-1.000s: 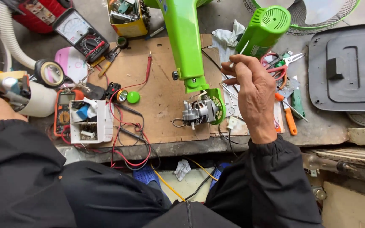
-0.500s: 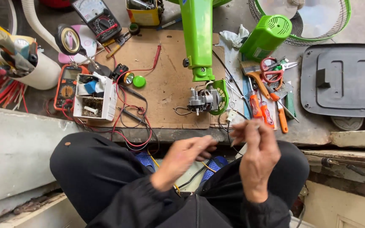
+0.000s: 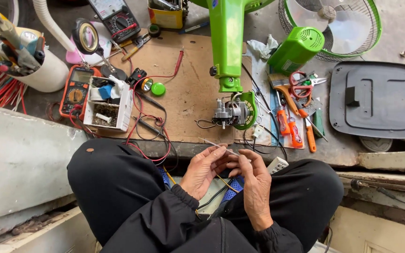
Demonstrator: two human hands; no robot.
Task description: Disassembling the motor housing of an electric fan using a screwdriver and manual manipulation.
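My left hand [image 3: 204, 169] and my right hand [image 3: 255, 180] meet over my lap, both pinching a thin pale sleeve or wire [image 3: 217, 145] that slants up to the left between the fingertips. Just beyond them, on a brown board [image 3: 188, 89], lies a small fan motor [image 3: 228, 113] fixed to the end of a green fan stand [image 3: 227, 42]. Thin wires [image 3: 263, 136] run from the motor toward my hands.
A green motor cover [image 3: 301, 46], red scissors [image 3: 302, 84], a brush and orange screwdrivers [image 3: 289, 124] lie right of the motor. A dark plastic cover [image 3: 380, 100] and fan grille [image 3: 333, 23] sit far right. Multimeters [image 3: 76, 89], a white parts box [image 3: 106, 112] and a tool cup [image 3: 38, 65] stand left.
My right hand came down from the fan stand to my lap, and my left hand swung in from the far left. Both now pinch the thin sleeve together.
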